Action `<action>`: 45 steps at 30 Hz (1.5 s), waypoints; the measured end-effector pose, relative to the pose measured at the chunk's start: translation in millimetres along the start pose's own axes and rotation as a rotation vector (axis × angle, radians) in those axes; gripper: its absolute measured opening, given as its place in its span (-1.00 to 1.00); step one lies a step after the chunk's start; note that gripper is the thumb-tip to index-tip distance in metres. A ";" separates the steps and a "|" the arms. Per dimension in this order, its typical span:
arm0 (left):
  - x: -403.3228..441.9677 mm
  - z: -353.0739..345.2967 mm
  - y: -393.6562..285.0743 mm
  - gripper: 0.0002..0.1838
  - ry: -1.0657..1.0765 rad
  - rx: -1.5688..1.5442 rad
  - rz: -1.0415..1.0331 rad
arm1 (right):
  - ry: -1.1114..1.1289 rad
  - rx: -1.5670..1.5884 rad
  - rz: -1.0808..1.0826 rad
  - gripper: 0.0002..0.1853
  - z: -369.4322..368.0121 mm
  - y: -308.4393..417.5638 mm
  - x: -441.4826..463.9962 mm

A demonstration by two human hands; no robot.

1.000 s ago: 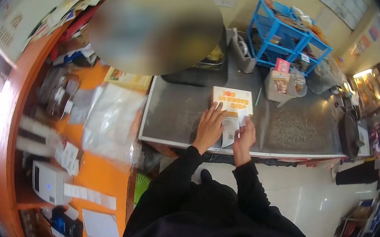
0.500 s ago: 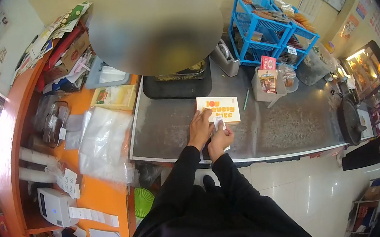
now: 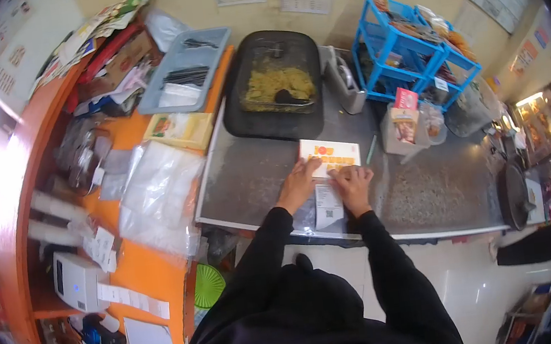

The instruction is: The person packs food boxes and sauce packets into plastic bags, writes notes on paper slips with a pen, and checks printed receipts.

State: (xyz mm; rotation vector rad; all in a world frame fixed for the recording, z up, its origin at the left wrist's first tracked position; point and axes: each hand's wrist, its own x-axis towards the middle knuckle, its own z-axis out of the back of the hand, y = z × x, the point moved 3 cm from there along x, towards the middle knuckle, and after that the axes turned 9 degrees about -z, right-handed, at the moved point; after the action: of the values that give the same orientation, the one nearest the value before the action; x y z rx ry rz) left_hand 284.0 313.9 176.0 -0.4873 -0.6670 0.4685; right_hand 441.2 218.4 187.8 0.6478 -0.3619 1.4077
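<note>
A white takeaway box (image 3: 341, 149) with orange lettering sits on the dark metal counter in front of me. My left hand (image 3: 299, 185) is closed over its left front corner, fingertips on the lid. A printed receipt (image 3: 328, 207) hangs from the box's front side toward the counter edge, its lower end showing a square code. My right hand (image 3: 354, 185) has its fingers bent at the box's front edge, beside the receipt's upper end. Whether those fingers pinch paper or only press on it is partly hidden.
Behind the box stands a black tray (image 3: 236, 125) with a glass dish of yellow food and a dark spoon. Blue racks (image 3: 370, 46), a white tub (image 3: 397, 139) and a green pen (image 3: 371, 149) are to the right. Plastic bags (image 3: 155, 192) and a label printer (image 3: 79, 281) occupy the orange left counter.
My right hand has moved right, away from my left hand, and the receipt now hangs unfolded between them. The view has shifted, and the food dish behind is now visible.
</note>
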 end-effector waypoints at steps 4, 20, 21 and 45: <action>-8.7 9.3 -5.4 -0.39 -0.006 0.178 -0.120 | 0.085 0.032 0.016 -0.54 1.8 5.7 10.9; -226.0 223.4 136.8 -0.79 -0.369 0.635 0.651 | -0.019 0.320 0.063 -0.78 -1.6 146.6 54.9; -227.7 214.4 148.9 -0.79 -0.332 0.632 0.683 | -0.008 0.440 0.108 -0.79 -10.8 176.1 60.7; -225.3 245.4 127.4 -0.64 -0.880 0.330 0.503 | 0.519 0.234 0.586 -0.65 -167.0 408.6 107.2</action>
State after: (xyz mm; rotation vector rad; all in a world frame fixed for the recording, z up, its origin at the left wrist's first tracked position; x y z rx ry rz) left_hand -70.0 356.8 167.3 -0.1025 -1.2856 1.2830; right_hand 33.8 418.5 204.0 0.3455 0.0407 2.1349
